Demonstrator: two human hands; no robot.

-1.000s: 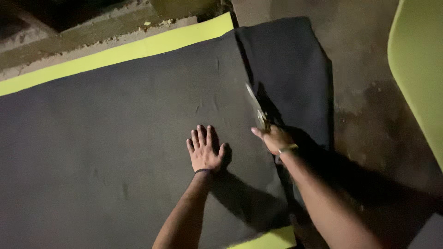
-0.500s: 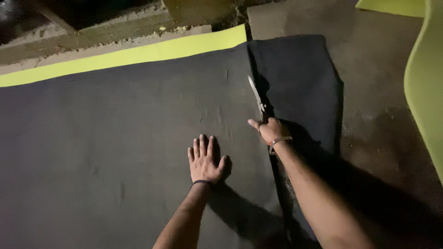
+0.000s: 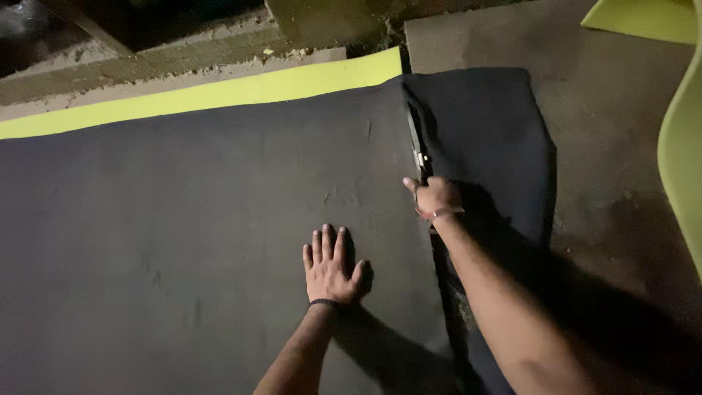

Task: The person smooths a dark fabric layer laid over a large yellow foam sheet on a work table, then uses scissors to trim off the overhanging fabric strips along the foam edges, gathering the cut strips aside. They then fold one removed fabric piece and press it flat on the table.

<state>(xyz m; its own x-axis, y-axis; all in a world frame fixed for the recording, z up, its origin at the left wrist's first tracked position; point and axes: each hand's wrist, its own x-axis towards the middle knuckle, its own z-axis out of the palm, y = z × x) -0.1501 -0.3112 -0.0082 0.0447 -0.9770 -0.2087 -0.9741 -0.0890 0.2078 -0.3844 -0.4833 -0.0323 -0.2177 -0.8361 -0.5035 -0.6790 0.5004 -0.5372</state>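
A large black fabric sheet (image 3: 183,234) lies spread over a yellow-green foam sheet (image 3: 219,91) on the floor. My left hand (image 3: 330,265) presses flat on the black fabric, fingers spread. My right hand (image 3: 436,196) grips a pair of scissors (image 3: 417,143) whose blades point away from me along a cut line in the fabric. To the right of the cut lies a narrower black strip (image 3: 486,139), partly in my arm's shadow.
Bare concrete floor (image 3: 607,146) runs along the right. Another yellow-green foam piece (image 3: 684,139) curves along the right edge, with one more at the top right (image 3: 643,16). A rough concrete ledge (image 3: 146,62) with debris borders the far side.
My right hand has moved the scissors farther away along the cut line. My left hand has stayed flat on the fabric. The view has shifted slightly.
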